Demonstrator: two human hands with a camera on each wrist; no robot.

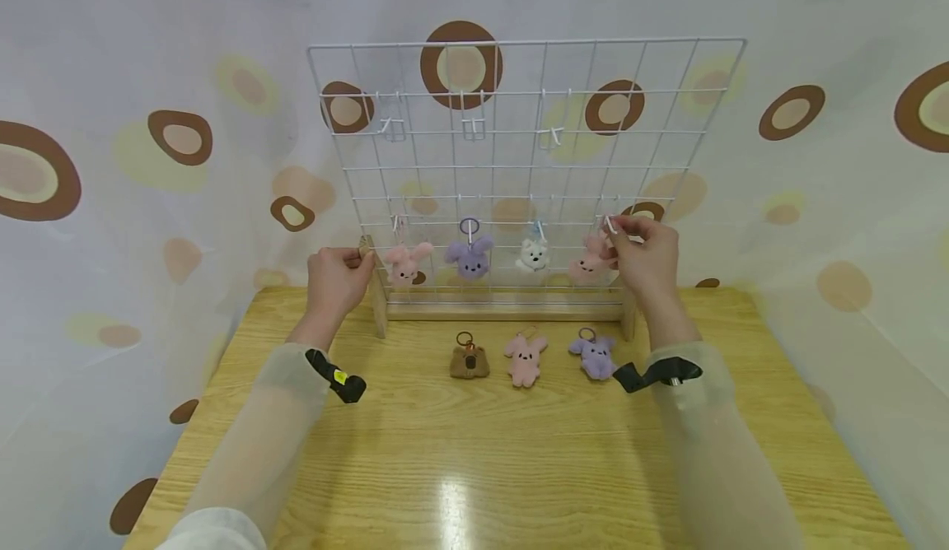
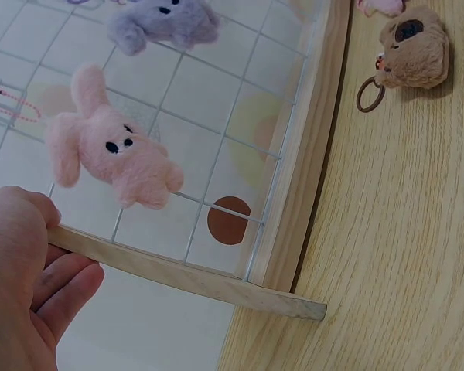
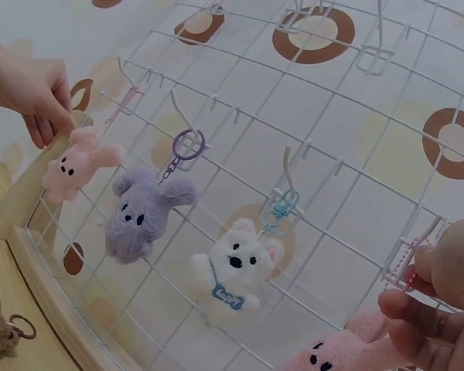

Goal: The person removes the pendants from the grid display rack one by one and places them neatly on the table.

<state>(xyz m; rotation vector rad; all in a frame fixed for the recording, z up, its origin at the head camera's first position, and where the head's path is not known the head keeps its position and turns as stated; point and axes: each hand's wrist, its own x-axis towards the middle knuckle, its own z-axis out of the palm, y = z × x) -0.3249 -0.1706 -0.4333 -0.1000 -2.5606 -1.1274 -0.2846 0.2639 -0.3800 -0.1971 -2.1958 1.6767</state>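
Pink plush keychain (image 1: 591, 260) is hanging at the right end of the wire grid rack (image 1: 519, 105), on its lower row of hooks. The right hand (image 1: 647, 252) is pinching the keychain's loop between curled fingers (image 3: 417, 315) at the hook, probably to guide it there. The left hand (image 1: 335, 277) is gripping the rack's left wooden post (image 2: 178, 274), seemingly steadying it. Three more plush keychains are lying on the surface (image 1: 474, 468) just before the rack.
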